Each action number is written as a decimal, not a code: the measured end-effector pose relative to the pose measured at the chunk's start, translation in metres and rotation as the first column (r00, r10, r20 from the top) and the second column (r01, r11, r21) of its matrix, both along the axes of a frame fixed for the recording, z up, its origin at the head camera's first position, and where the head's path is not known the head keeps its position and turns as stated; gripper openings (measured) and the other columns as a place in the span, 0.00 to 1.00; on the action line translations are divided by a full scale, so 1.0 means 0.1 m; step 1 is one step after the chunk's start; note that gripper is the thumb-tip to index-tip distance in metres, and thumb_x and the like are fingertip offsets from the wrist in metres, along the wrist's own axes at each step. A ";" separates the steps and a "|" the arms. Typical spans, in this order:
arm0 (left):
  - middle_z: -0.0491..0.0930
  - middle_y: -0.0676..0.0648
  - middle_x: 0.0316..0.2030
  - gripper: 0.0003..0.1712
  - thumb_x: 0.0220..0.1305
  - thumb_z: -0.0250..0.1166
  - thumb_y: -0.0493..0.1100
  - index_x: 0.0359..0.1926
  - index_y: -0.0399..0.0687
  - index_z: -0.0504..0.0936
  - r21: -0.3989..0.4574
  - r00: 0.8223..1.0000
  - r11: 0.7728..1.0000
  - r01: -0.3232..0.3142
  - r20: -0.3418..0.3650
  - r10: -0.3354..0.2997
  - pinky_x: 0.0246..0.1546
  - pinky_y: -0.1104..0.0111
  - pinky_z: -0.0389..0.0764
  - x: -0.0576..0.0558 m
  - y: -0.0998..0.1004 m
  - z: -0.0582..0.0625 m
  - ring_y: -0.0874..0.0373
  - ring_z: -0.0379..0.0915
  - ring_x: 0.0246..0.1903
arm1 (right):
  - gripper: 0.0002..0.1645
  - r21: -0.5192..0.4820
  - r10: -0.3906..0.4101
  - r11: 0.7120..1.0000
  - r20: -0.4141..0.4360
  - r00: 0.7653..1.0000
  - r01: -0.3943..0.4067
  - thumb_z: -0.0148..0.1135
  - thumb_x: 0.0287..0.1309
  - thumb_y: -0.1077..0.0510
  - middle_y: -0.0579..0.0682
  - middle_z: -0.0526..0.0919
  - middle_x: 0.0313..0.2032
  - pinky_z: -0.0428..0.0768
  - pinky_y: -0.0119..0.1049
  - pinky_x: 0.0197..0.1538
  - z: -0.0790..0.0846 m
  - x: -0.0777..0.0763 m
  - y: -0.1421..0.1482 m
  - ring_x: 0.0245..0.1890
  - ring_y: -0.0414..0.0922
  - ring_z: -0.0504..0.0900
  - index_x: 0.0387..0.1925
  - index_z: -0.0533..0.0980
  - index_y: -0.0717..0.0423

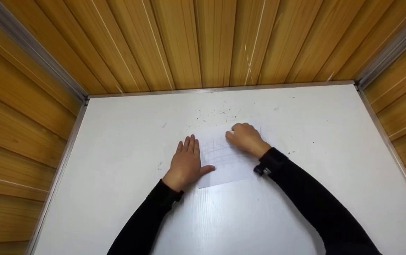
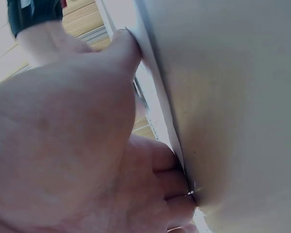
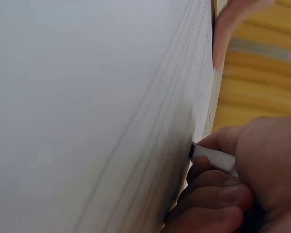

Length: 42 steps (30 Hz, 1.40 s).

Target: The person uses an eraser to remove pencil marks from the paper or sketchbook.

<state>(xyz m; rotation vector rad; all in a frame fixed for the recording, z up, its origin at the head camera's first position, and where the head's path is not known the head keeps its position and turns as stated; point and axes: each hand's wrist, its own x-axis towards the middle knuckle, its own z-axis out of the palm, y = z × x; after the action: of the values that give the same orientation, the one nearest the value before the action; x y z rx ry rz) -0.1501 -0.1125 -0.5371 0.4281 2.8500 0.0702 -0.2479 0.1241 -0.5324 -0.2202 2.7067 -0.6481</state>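
Observation:
A sheet of white paper point(image 1: 224, 173) covered with thin grey pencil lines lies on the white table. My left hand point(image 1: 187, 164) rests flat along the paper's left edge, fingers straight and thumb spread onto the sheet. In the left wrist view, the palm side of the left hand point(image 2: 87, 141) is seen low against the surface. Over the upper right of the sheet, my right hand point(image 1: 246, 138) has its fingers curled. The right wrist view shows it pinching a small white eraser point(image 3: 216, 158), whose darkened end meets the paper among the lines.
Dark crumbs point(image 1: 224, 112) are scattered on the table point(image 1: 128, 141) beyond the paper, with a few more to its right. Wood-patterned panels point(image 1: 185, 42) stand along the back and both sides, and a metal strip edges the tabletop.

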 end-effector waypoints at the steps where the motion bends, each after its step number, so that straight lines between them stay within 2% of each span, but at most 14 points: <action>1: 0.52 0.30 0.87 0.70 0.71 0.58 0.82 0.86 0.28 0.53 0.000 1.000 1.000 -0.002 0.006 0.002 0.90 0.47 0.53 0.00 0.00 0.00 0.39 0.47 0.89 | 0.34 -0.005 -0.024 1.000 0.016 1.000 0.024 0.51 0.78 0.44 0.72 0.85 0.61 0.81 0.63 0.69 0.01 0.00 0.16 0.62 0.69 0.85 0.63 0.82 0.70; 4: 0.51 0.31 0.88 0.70 0.71 0.57 0.83 0.86 0.28 0.52 -0.003 1.000 1.000 0.003 0.015 -0.003 0.90 0.47 0.52 0.01 0.00 0.01 0.39 0.46 0.89 | 0.38 0.021 -0.083 0.996 0.029 0.996 0.082 0.48 0.79 0.44 0.75 0.80 0.69 0.75 0.66 0.76 0.03 -0.02 0.61 0.71 0.72 0.78 0.70 0.77 0.72; 5: 0.51 0.31 0.88 0.70 0.71 0.57 0.83 0.86 0.28 0.52 -0.005 1.000 1.000 0.005 0.016 -0.005 0.90 0.47 0.52 0.00 0.00 0.01 0.39 0.46 0.89 | 0.38 0.034 -0.097 0.995 0.030 0.995 0.096 0.48 0.79 0.44 0.75 0.80 0.68 0.76 0.66 0.76 0.05 -0.03 0.73 0.70 0.72 0.79 0.68 0.78 0.72; 8: 0.50 0.31 0.88 0.71 0.71 0.57 0.83 0.87 0.28 0.52 -0.022 1.000 1.000 0.004 0.011 -0.004 0.90 0.47 0.52 0.00 -0.01 0.01 0.39 0.46 0.90 | 0.35 0.070 -0.100 0.993 0.006 0.995 0.099 0.48 0.79 0.45 0.74 0.85 0.60 0.81 0.63 0.66 0.07 -0.05 0.96 0.59 0.67 0.83 0.59 0.82 0.72; 11: 0.49 0.31 0.88 0.71 0.71 0.57 0.83 0.87 0.29 0.51 -0.035 1.000 0.999 -0.002 0.015 0.003 0.90 0.48 0.51 0.00 -0.01 0.01 0.39 0.45 0.90 | 0.32 0.090 -0.073 0.993 -0.011 0.997 0.074 0.48 0.78 0.45 0.69 0.86 0.48 0.81 0.57 0.53 0.11 -0.06 0.99 0.44 0.59 0.78 0.47 0.83 0.71; 13: 0.49 0.31 0.88 0.71 0.71 0.57 0.83 0.87 0.28 0.51 -0.025 1.000 1.000 -0.003 0.019 0.003 0.90 0.48 0.51 0.00 -0.01 0.00 0.39 0.45 0.90 | 0.31 0.093 -0.073 0.993 -0.017 0.997 0.074 0.48 0.78 0.46 0.68 0.85 0.46 0.80 0.55 0.51 0.12 -0.05 0.94 0.43 0.58 0.77 0.47 0.83 0.71; 18: 0.50 0.29 0.87 0.69 0.73 0.58 0.81 0.86 0.27 0.53 0.006 1.000 1.000 0.006 0.014 -0.007 0.90 0.47 0.52 0.01 -0.01 -0.01 0.38 0.46 0.89 | 0.33 0.066 -0.064 0.996 -0.006 0.998 0.064 0.47 0.82 0.46 0.70 0.86 0.53 0.82 0.58 0.58 0.14 0.00 0.66 0.48 0.60 0.80 0.57 0.82 0.73; 25: 0.51 0.28 0.87 0.69 0.73 0.58 0.81 0.86 0.26 0.53 0.021 1.000 1.000 0.019 -0.003 -0.019 0.90 0.46 0.53 0.00 -0.02 -0.01 0.37 0.47 0.89 | 0.34 0.045 0.083 0.995 0.062 0.995 -0.086 0.47 0.84 0.42 0.68 0.87 0.57 0.84 0.59 0.66 0.20 0.09 -0.23 0.57 0.63 0.87 0.62 0.81 0.69; 29: 0.51 0.28 0.87 0.69 0.73 0.57 0.82 0.86 0.27 0.53 0.035 1.000 0.999 0.030 -0.002 -0.030 0.90 0.45 0.53 0.00 -0.03 -0.01 0.36 0.46 0.89 | 0.32 0.073 0.166 0.983 0.050 0.985 -0.170 0.48 0.83 0.43 0.66 0.89 0.55 0.87 0.57 0.62 0.18 0.12 -0.68 0.56 0.62 0.88 0.54 0.84 0.67; 32: 0.50 0.29 0.87 0.69 0.73 0.56 0.82 0.87 0.28 0.52 0.027 1.000 0.999 0.030 0.000 -0.030 0.90 0.45 0.52 -0.01 -0.04 0.00 0.37 0.46 0.89 | 0.28 0.096 0.186 0.977 0.038 0.982 -0.189 0.51 0.81 0.45 0.65 0.90 0.52 0.89 0.57 0.58 0.15 0.12 -0.89 0.53 0.61 0.89 0.44 0.86 0.63; 35: 0.50 0.29 0.87 0.69 0.73 0.56 0.82 0.87 0.29 0.52 0.018 1.000 1.000 0.025 -0.004 -0.025 0.90 0.46 0.51 -0.02 -0.05 0.01 0.37 0.46 0.89 | 0.26 0.120 0.179 0.976 0.017 0.984 -0.180 0.54 0.80 0.46 0.64 0.90 0.51 0.89 0.57 0.57 0.12 0.09 -0.94 0.53 0.60 0.89 0.43 0.87 0.63; 37: 0.50 0.29 0.87 0.69 0.73 0.57 0.82 0.87 0.28 0.52 0.018 1.000 1.000 0.018 -0.002 -0.018 0.90 0.46 0.51 -0.03 -0.05 0.01 0.38 0.46 0.89 | 0.25 0.132 0.167 0.977 -0.005 0.986 -0.165 0.55 0.80 0.46 0.64 0.90 0.51 0.89 0.58 0.57 0.10 0.06 -0.87 0.53 0.61 0.89 0.44 0.87 0.64; 39: 0.51 0.29 0.87 0.70 0.73 0.57 0.82 0.86 0.28 0.52 0.015 1.000 1.000 0.015 -0.001 -0.015 0.90 0.46 0.51 -0.02 -0.04 0.00 0.38 0.46 0.89 | 0.26 0.127 0.155 0.980 -0.011 0.988 -0.152 0.55 0.80 0.46 0.65 0.90 0.50 0.89 0.58 0.57 0.07 0.04 -0.70 0.52 0.62 0.89 0.46 0.87 0.65; 42: 0.50 0.30 0.88 0.70 0.72 0.57 0.82 0.87 0.28 0.52 0.011 1.000 1.000 0.012 0.011 -0.012 0.90 0.46 0.51 -0.01 -0.03 0.00 0.38 0.46 0.89 | 0.29 0.085 0.097 0.992 0.023 0.995 -0.098 0.52 0.80 0.45 0.67 0.88 0.51 0.86 0.59 0.61 0.05 -0.01 -0.28 0.53 0.63 0.87 0.51 0.85 0.67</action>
<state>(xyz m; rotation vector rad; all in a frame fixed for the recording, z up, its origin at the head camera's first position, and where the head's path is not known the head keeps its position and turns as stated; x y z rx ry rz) -0.1513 -0.1156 -0.5375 0.4452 2.8378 0.0862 -0.2488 0.0960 -0.5273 -0.3204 2.6795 -0.5021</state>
